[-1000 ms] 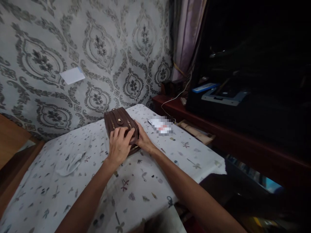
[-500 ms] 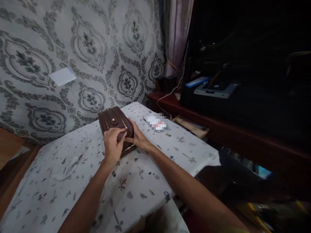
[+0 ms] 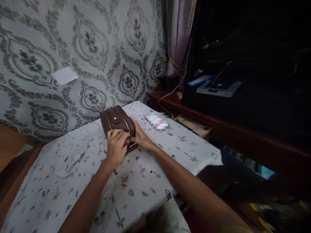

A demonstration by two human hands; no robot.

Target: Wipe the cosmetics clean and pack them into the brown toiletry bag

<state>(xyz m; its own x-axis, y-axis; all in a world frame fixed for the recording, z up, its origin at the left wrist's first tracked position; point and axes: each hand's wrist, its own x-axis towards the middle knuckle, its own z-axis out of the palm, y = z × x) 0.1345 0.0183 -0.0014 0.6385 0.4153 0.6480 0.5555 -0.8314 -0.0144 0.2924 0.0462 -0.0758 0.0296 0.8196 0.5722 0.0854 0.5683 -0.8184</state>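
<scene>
A brown leather bag (image 3: pixel 115 124) with gold zips and a round metal stud lies on the patterned white cloth. My left hand (image 3: pixel 115 145) is on its near part, fingers bent and closed around a brown piece of the bag by the zip; the fingertips are partly hidden. Against the bag's right side, my right hand (image 3: pixel 142 137) grips the edge, with its thumb close to my left fingers. Off to the bag's right lies a flat item (image 3: pixel 157 122), blurred over with pale and red patches.
A white cloth-like strip (image 3: pixel 70 166) lies on the cloth-covered table (image 3: pixel 145 181) at left. A white card (image 3: pixel 64 75) is on the patterned wall. At right stand a dark red cabinet (image 3: pixel 167 102), an open drawer (image 3: pixel 193 126) and a white cable (image 3: pixel 173 92).
My left fingers have shifted slightly over the brown piece near the zip. Both hands stay on the bag; the whole view has moved a little.
</scene>
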